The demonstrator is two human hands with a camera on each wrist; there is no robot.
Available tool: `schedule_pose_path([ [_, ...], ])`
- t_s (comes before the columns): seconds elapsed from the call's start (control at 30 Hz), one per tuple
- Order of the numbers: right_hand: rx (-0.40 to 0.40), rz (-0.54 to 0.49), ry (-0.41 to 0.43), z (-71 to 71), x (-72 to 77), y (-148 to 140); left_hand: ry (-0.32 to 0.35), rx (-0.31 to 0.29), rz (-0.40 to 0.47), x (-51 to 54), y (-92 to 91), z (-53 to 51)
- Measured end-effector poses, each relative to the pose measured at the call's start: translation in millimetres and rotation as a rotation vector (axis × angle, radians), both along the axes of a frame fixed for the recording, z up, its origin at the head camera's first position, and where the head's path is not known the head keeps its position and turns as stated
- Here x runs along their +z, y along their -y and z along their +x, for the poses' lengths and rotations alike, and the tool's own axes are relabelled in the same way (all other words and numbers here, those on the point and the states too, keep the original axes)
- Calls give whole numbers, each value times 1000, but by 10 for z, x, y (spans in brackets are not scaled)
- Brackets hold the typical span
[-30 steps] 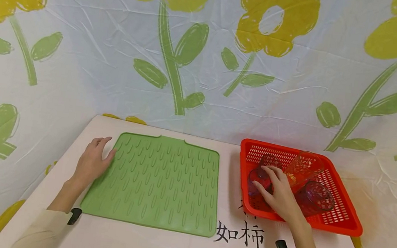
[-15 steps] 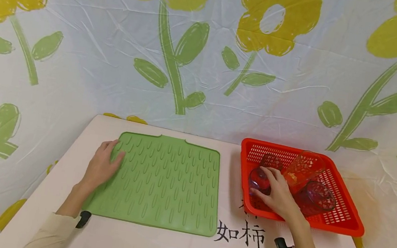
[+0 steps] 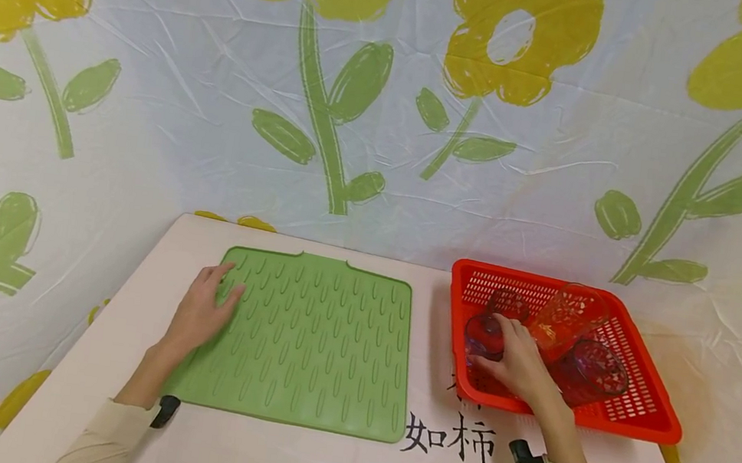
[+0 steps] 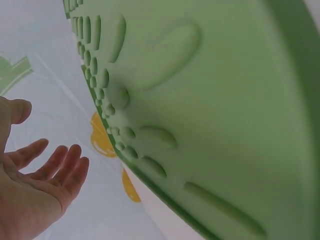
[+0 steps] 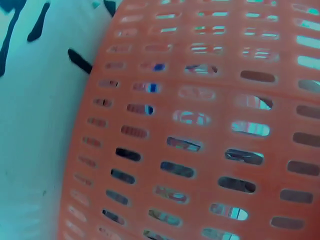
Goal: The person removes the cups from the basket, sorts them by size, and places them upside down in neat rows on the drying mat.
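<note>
My right hand (image 3: 522,362) reaches into the red plastic basket (image 3: 651,409) from the front. Its thumb and fingers curl about the near side of a purple-tinted drinking glass (image 3: 485,337) at the basket's left. That hand is out of the right wrist view, where the slotted basket wall (image 5: 210,135) fills most of the picture. Over the left edge of the green ridged mat (image 3: 309,340) hovers my left hand (image 3: 200,311), fingers loosely spread and holding nothing. The left wrist view shows the same hand (image 4: 37,185) beside the mat (image 4: 240,125).
Behind the gripped glass lies a clear one (image 3: 508,302). A large clear glass (image 3: 561,320) and another purplish glass (image 3: 593,371) lean in the basket. Black characters (image 3: 450,438) mark the pale table (image 3: 273,459). A flower-printed cloth (image 3: 226,167) hangs behind.
My left hand has moved right, from beside the mat to over its left edge. The right hand's fingers have closed in on the purple-tinted glass.
</note>
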State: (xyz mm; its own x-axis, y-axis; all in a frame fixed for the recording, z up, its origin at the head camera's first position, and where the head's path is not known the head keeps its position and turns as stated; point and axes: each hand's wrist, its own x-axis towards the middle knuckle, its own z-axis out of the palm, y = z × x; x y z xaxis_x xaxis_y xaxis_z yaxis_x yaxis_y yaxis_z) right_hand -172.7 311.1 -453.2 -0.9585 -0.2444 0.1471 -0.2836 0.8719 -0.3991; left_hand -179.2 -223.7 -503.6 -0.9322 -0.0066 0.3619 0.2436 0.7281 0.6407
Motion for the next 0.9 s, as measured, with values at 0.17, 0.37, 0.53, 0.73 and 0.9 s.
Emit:
schedule_pose_path([
  [0.17,-33,-116,1,16,20,-21,-23,-15,30,4,-33,-4],
  [0.37,-31,-261,-3,38,67,-27,5,-42,99,50,-103,10],
  [0.53,-48,-344,-12,50,121,3,12,-79,137,54,-179,-2],
  [0.73,-33,-525,-7,37,197,65,18,-97,186,56,-271,-46],
  [0.9,-4,-689,-26,22,245,163,9,-131,222,94,-358,-39],
])
